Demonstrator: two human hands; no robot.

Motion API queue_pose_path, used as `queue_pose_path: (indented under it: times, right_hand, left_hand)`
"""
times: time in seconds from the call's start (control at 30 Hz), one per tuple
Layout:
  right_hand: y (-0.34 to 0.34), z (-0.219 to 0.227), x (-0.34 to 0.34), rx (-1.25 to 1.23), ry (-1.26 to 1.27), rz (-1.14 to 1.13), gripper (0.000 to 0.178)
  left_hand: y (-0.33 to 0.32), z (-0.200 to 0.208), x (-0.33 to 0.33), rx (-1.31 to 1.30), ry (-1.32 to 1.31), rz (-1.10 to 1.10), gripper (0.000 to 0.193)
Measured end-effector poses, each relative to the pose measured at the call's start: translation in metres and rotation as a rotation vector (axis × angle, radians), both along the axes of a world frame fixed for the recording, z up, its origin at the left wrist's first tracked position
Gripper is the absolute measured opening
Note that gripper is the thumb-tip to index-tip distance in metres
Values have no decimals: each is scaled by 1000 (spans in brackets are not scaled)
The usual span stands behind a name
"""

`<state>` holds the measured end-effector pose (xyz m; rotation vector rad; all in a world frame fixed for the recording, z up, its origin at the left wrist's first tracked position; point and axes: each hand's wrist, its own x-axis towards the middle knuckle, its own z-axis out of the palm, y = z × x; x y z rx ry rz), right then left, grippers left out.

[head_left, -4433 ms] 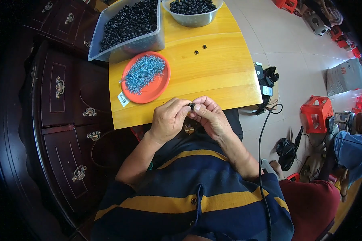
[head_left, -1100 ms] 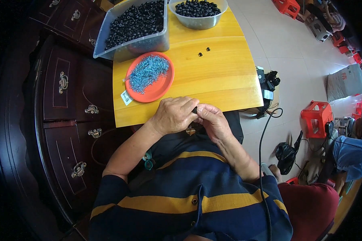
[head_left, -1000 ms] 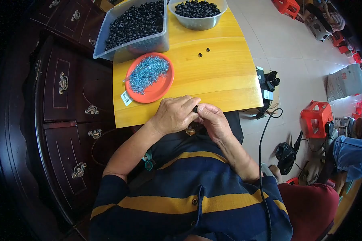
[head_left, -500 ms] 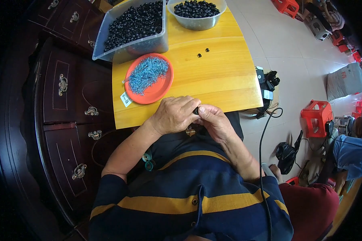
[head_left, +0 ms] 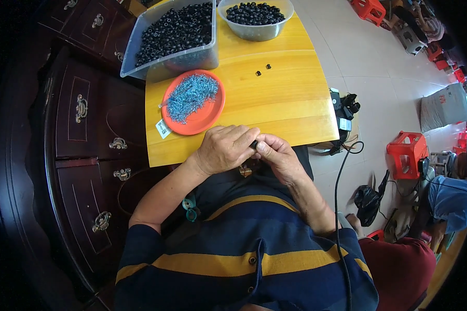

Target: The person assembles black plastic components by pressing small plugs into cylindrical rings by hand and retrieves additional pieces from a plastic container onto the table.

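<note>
Compared with the first frame, the left hand (head_left: 222, 151) is rolled further over the small black part (head_left: 253, 144), its back turned upward. The part is pinched between the thumb and fingers of the right hand (head_left: 277, 154) and the left fingers, whose tips are partly hidden; it is held rightward of and nearer than the orange-red plate (head_left: 210, 109). Blue pieces (head_left: 189, 96) are heaped on the plate. Beyond the plate, a bin (head_left: 192, 59) of black parts is placed on the bench (head_left: 275, 109).

Two tubs (head_left: 184, 63) (head_left: 256, 34); one plate (head_left: 208, 112); two black tabletop pieces (head_left: 258, 73) (head_left: 268, 66).
</note>
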<state>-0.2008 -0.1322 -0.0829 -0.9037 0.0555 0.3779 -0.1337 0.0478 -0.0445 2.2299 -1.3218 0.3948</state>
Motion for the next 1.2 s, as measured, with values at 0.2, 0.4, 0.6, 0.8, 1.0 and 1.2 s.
queue_pose_path:
  times: [0.2,0.4,0.6,0.8,1.0,1.2]
  right_hand:
    - [-6,-25,3,59,-8,-20,32]
    - [7,-20,-2,193,5,-46,35]
    - [7,-25,-2,224,29,-26,35]
    - [5,-28,3,285,62,-42,31]
    - [1,-31,2,395,84,-14,31]
    - [1,-30,3,433,98,-15,33]
  left_hand:
    - [-2,7,-9,-108,107,-18,37]
    - [2,-2,-18,-154,212,31,34]
    - [-1,-8,-17,-303,339,63,31]
    - [-3,-9,-19,-316,385,146,27]
    - [0,-12,-24,-427,455,163,22]
    - [-3,-8,-30,-533,661,199,12]
